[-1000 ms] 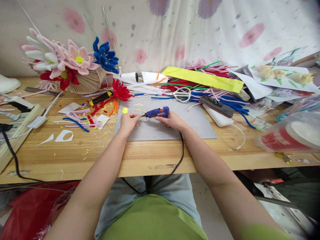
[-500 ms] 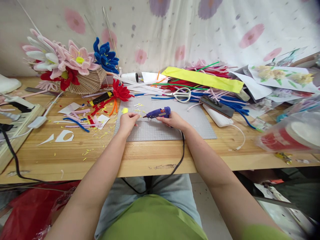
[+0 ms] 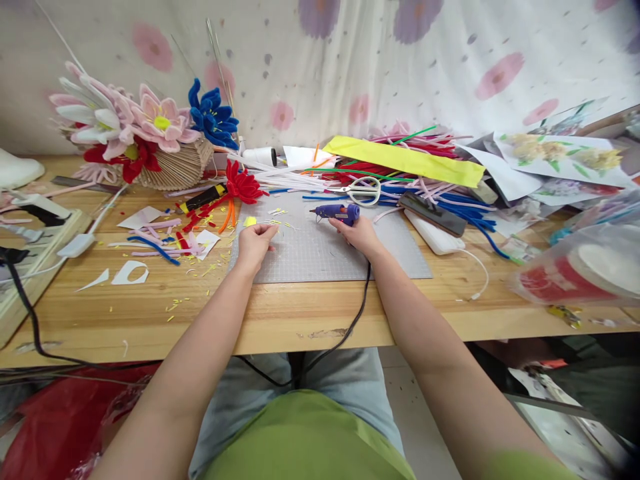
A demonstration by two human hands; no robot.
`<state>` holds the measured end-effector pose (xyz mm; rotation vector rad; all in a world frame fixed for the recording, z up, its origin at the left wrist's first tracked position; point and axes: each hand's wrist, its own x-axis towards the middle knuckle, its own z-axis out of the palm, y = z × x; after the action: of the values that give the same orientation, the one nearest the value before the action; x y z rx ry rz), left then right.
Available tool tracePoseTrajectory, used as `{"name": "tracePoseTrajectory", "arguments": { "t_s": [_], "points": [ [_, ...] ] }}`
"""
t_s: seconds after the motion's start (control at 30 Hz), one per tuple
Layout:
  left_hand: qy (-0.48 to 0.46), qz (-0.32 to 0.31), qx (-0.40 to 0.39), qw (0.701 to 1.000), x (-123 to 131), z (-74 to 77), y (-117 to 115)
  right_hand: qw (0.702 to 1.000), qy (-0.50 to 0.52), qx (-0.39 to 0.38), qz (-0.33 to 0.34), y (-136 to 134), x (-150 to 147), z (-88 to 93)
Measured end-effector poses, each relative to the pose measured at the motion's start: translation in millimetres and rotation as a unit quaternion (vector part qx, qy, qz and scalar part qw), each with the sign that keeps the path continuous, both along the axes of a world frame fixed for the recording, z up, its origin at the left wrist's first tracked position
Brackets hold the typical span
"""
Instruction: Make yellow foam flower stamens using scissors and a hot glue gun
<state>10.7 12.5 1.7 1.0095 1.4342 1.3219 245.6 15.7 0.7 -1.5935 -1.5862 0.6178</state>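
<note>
In my right hand (image 3: 361,235) is a purple hot glue gun (image 3: 337,213), held over the grey cutting mat (image 3: 320,257) with its nozzle towards the left. Its black cord (image 3: 361,310) runs down over the table edge. My left hand (image 3: 256,245) is closed in a pinch above the mat's left side, and what lies between its fingertips is too small to make out. A bit of yellow material (image 3: 250,221) lies just behind that hand. Small yellow and white snippets (image 3: 280,212) are scattered on the mat near its fingers.
Scissors (image 3: 365,191), a phone (image 3: 432,215) and pipe cleaners lie behind the mat. Fuzzy flowers (image 3: 163,123) stand at the back left, with a red one (image 3: 243,183) nearer. A power strip (image 3: 45,267) is at far left, a bagged cup (image 3: 575,273) at right.
My right hand has drawn the glue gun to the right and slightly back, away from my left hand. The left hand stays almost where it was, still pinched.
</note>
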Motion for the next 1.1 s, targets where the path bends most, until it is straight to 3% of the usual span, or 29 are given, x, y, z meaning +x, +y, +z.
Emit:
{"name": "tracePoseTrajectory", "arguments": {
  "t_s": [0.2,0.63,0.73,0.9,1.0,1.1],
  "points": [
    [-0.026,0.023,0.003,0.999,0.7,1.1,1.3,0.999,0.014,-0.036,-0.028,0.2,-1.5,0.5],
    [-0.079,-0.004,-0.003,0.997,2.3,8.0,-4.8,0.996,-0.033,-0.048,-0.066,0.8,-3.4,2.6],
    [-0.072,-0.005,-0.006,0.997,2.9,8.7,-5.4,0.997,-0.023,0.021,-0.073,1.3,-0.6,3.0],
    [-0.039,0.009,0.004,0.999,5.4,4.0,-3.8,0.96,-0.028,0.252,-0.121,-9.0,-7.2,21.5],
    [-0.024,0.004,0.007,1.0,6.9,3.0,-3.9,0.967,-0.006,0.25,-0.048,-16.8,-31.1,32.0],
    [-0.029,0.008,0.016,0.999,7.3,4.7,-4.9,0.988,0.054,0.11,0.093,-15.9,-65.3,31.2]
  ]
}}
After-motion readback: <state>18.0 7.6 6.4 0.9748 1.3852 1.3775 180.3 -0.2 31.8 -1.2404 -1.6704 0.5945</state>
